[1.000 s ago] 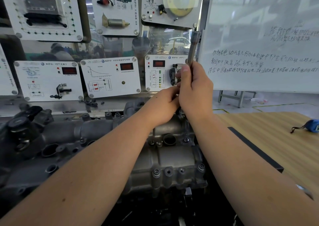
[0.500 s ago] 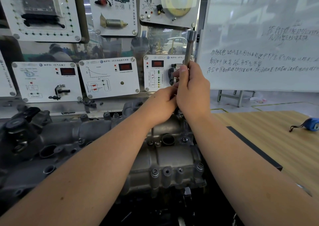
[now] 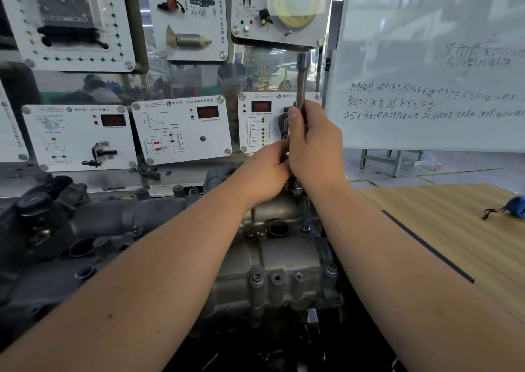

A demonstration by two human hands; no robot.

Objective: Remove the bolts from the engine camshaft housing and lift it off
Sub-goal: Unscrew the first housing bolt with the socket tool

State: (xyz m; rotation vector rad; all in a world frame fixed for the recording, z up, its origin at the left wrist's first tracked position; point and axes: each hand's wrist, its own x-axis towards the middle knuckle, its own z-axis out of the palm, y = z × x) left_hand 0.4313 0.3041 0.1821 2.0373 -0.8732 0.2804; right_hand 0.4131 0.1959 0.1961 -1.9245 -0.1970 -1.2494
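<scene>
The grey metal camshaft housing point(image 3: 284, 255) lies across the engine in front of me, with bolts point(image 3: 257, 277) along its near edge. My right hand point(image 3: 315, 147) grips a long steel socket wrench shaft point(image 3: 302, 79) that stands upright over the housing's far right corner. My left hand point(image 3: 264, 170) is curled around the lower part of the same tool, just left of and below my right hand. The tool's tip and the bolt under it are hidden behind both hands.
White training panels point(image 3: 181, 128) with sensors hang behind the engine. A whiteboard point(image 3: 426, 59) with handwriting stands at the right. A wooden table point(image 3: 454, 229) to the right carries a blue tape measure point(image 3: 515, 207). Dark engine parts point(image 3: 42, 209) sit at the left.
The wrench shaft has tipped from a slight rightward lean to nearly upright. Both hands keep the same hold at the same spot.
</scene>
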